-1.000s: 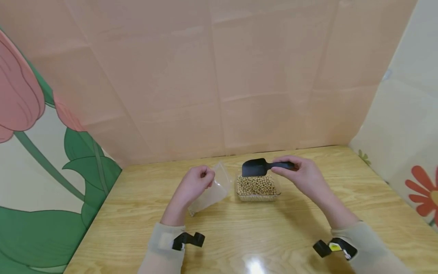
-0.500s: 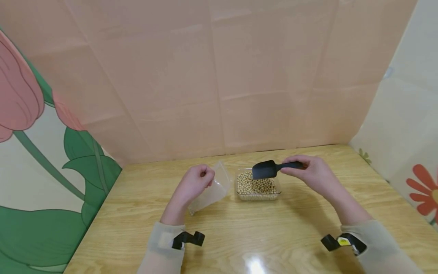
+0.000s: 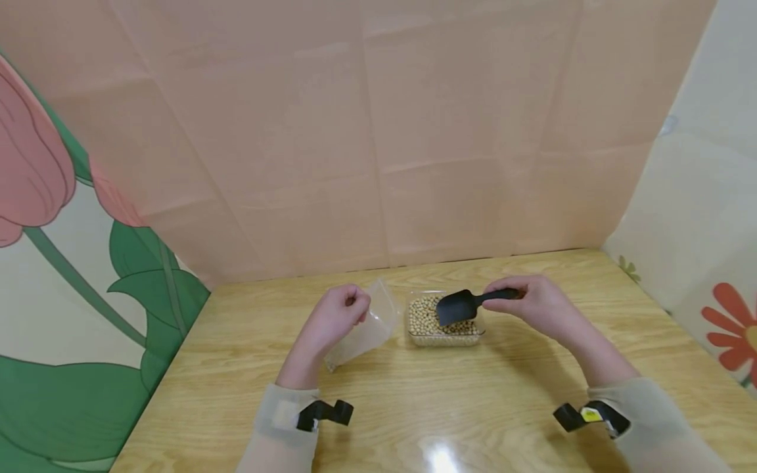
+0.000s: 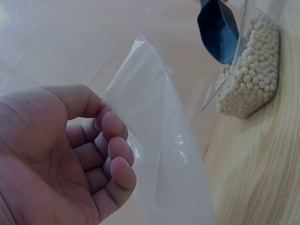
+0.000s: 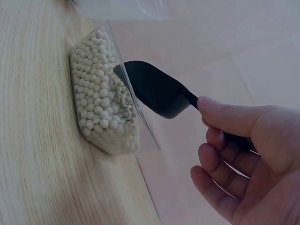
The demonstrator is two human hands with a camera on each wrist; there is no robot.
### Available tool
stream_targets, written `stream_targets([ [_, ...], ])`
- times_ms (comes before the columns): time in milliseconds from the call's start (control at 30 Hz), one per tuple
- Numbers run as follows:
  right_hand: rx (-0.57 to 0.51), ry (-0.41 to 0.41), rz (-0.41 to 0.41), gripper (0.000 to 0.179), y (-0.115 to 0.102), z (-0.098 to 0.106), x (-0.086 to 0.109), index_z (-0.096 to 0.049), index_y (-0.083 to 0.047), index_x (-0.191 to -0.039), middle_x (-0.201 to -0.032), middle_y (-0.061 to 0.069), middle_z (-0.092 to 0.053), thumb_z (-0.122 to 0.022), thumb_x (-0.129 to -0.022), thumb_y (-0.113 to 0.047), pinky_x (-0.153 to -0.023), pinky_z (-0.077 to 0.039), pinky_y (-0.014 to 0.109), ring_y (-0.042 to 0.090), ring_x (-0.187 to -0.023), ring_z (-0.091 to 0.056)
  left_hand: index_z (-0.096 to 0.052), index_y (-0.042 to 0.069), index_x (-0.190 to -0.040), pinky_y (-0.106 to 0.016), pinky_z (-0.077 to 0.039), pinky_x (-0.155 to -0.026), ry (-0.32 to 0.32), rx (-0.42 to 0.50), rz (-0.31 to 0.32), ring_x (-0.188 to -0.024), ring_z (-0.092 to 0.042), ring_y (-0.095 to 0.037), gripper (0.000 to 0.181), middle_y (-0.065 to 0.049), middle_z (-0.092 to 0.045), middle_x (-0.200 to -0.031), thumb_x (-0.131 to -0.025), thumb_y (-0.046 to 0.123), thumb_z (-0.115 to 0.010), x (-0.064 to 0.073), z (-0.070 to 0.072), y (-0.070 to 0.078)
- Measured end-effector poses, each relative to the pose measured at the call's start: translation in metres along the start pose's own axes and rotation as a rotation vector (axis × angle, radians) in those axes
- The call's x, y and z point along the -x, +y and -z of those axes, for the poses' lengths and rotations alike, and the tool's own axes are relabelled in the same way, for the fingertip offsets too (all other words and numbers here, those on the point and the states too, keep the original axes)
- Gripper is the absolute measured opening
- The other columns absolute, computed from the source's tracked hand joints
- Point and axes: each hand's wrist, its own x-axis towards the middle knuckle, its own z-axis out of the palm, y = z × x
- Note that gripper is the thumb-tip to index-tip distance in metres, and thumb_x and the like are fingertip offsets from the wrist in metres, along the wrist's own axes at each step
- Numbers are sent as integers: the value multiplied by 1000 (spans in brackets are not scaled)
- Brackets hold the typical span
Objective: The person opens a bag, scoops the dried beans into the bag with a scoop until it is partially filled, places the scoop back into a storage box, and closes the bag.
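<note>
My right hand (image 3: pixel 535 303) grips the handle of a black scoop (image 3: pixel 457 307) between thumb and fingers. The scoop's blade tilts down to the left, its tip at the pale round beans (image 3: pixel 424 316) in a clear rectangular container (image 3: pixel 443 341). In the right wrist view the scoop's lip (image 5: pixel 123 72) reaches just inside the container's rim. My left hand (image 3: pixel 340 315) pinches the upper edge of a clear plastic bag (image 3: pixel 363 338), which hangs left of the container. A few small bits show at the bag's bottom corner. In the left wrist view the bag (image 4: pixel 164 126) spreads beyond the curled fingers.
The container stands on a wood-grain table (image 3: pixel 414 401). Behind it rises a pinkish-beige sheet (image 3: pixel 378 144). A wall with painted leaves (image 3: pixel 155 289) is at the left, and a pale wall with a red flower (image 3: pixel 733 325) at the right.
My right hand moved right with the scoop, then lowered it, and the blade now tilts down into the container's opening. The left hand and the bag have stayed in place.
</note>
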Motion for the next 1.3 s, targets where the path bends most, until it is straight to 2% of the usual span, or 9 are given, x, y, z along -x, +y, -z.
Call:
stream_targets([
  [267, -2, -22, -13, 42, 0, -5, 0, -82, -16, -125, -112, 10, -74, -88, -94, -44, -58, -45, 32, 19, -70, -53, -62, 10, -81, -33, -36, -59, -2, 5, 5, -62, -42, -18, 25, -2, -57, -75, -105, 14, -57, 0, -1, 0],
  [467, -21, -33, -5, 42, 0, -13, -1, -83, -15, -124, -116, 10, -76, -89, -94, -42, -58, -45, 32, 18, -70, -54, -63, 9, -80, -32, -36, -59, -6, 3, -3, -62, -42, -17, 25, -2, -58, -75, -105, 13, -58, -1, -1, 0],
  [667, -40, -54, -35, 41, 3, -20, -3, -85, -19, -122, -124, 10, -78, -90, -92, -47, -63, -46, 35, 20, -82, -58, -64, 11, -80, -32, -35, -57, -10, -12, -3, -60, -40, -18, 26, -1, -58, -74, -106, 16, -58, -1, -1, -1],
  [833, -50, -62, -50, 45, 4, -26, -3, -85, -18, -124, -129, 12, -78, -90, -91, -48, -75, -52, 36, 24, -100, -68, -63, 11, -81, -32, -35, -57, -10, -17, -3, -60, -41, -18, 27, -2, -59, -75, -106, 17, -58, -1, -1, 0],
  [1000, -19, -71, -57, 51, 6, -31, -4, -84, -18, -128, -137, 15, -75, -88, -92, -53, -83, -50, 39, 27, -110, -66, -64, 11, -81, -32, -35, -57, -13, -12, 4, -60, -40, -18, 27, -2, -59, -75, -107, 17, -57, 0, -1, 0],
  [1233, -24, -66, -77, 50, 7, -38, -5, -85, -22, -125, -137, 14, -75, -89, -90, -56, -90, -51, 42, 31, -122, -67, -63, 10, -81, -32, -34, -56, -21, 9, 0, -59, -38, -18, 27, -2, -57, -74, -107, 15, -57, 1, -1, 1],
  [1300, -26, -67, -82, 50, 7, -40, -5, -85, -22, -125, -138, 16, -74, -89, -90, -56, -94, -53, 48, 35, -125, -66, -62, 10, -81, -32, -34, -56, -22, 13, 1, -58, -37, -18, 28, -2, -56, -74, -107, 15, -56, 1, -1, 1],
])
